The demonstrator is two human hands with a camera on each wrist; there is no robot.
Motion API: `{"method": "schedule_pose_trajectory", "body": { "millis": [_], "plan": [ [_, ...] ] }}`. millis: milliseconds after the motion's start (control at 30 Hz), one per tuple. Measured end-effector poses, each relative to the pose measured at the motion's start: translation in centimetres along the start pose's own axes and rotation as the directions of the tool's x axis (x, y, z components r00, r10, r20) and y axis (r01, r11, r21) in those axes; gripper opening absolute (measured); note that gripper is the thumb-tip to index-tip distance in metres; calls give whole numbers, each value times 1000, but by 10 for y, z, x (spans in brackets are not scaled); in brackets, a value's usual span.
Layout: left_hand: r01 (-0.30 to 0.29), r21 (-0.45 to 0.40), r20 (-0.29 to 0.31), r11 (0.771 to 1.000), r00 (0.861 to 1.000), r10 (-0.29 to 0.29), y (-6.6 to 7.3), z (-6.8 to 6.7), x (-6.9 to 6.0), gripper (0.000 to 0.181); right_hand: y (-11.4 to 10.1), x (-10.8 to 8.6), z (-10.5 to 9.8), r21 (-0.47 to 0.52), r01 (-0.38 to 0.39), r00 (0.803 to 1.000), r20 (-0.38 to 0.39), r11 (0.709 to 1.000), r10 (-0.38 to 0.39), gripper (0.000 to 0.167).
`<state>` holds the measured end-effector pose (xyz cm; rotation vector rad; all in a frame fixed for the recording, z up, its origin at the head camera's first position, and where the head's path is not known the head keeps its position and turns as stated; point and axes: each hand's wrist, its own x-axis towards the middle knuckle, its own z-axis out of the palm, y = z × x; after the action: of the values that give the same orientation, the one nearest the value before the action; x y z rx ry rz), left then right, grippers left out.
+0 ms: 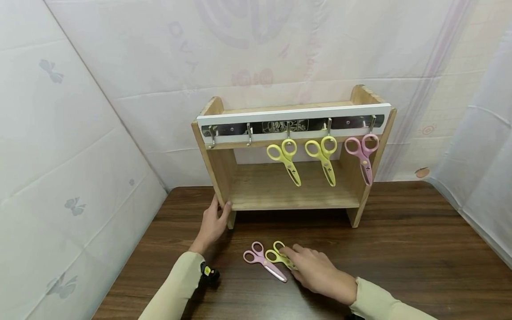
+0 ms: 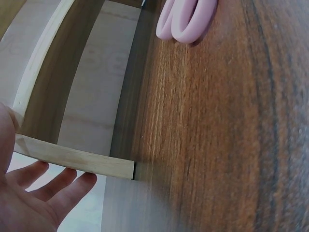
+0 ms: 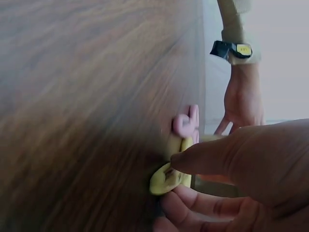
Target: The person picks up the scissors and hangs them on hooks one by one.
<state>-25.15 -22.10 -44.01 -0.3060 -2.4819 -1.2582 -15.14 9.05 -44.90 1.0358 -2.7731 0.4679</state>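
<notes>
My left hand (image 1: pixel 213 223) grips the lower left side panel of a wooden shelf (image 1: pixel 296 208), thumb on the inner side and fingers on the outer side in the left wrist view. On the table, yellow scissors (image 1: pixel 272 255) lie beside pink scissors (image 1: pixel 262 259). My right hand (image 1: pixel 316 272) pinches the yellow pair near the blades, its thumb (image 3: pixel 203 157) above and fingers below in the right wrist view. From the shelf's hook rail (image 1: pixel 240 129) hang two yellow scissors (image 1: pixel 286 155) (image 1: pixel 325 155) and one pink pair (image 1: pixel 363 153) at the right end.
The two leftmost hooks (image 1: pixel 212 135) (image 1: pixel 250 133) hold nothing. Dark wood tabletop (image 1: pixel 420 249) spreads around the shelf. White patterned cloth (image 1: pixel 160 53) hangs behind and at both sides.
</notes>
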Motion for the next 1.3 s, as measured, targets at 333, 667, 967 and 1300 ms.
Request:
{"method": "schedule_pose_trajectory", "body": {
  "millis": [333, 667, 967, 1300],
  "plan": [
    [5, -6, 1, 1000, 1000, -5, 1, 0, 0, 47, 23, -3, -13, 0, -120, 989, 91, 993, 120, 28],
    [5, 0, -3, 1000, 1000, -5, 0, 0, 1, 46, 34, -8, -18, 21, -163, 982, 99, 986, 161, 22],
    [10, 2, -6, 1000, 1000, -10, 0, 1, 0, 45, 36, -9, -21, 31, -168, 980, 111, 985, 164, 24],
    [0, 14, -7, 1000, 1000, 1, -1, 1, 0, 49, 41, -12, -19, 40, -158, 986, 57, 987, 155, 31]
  ]
}}
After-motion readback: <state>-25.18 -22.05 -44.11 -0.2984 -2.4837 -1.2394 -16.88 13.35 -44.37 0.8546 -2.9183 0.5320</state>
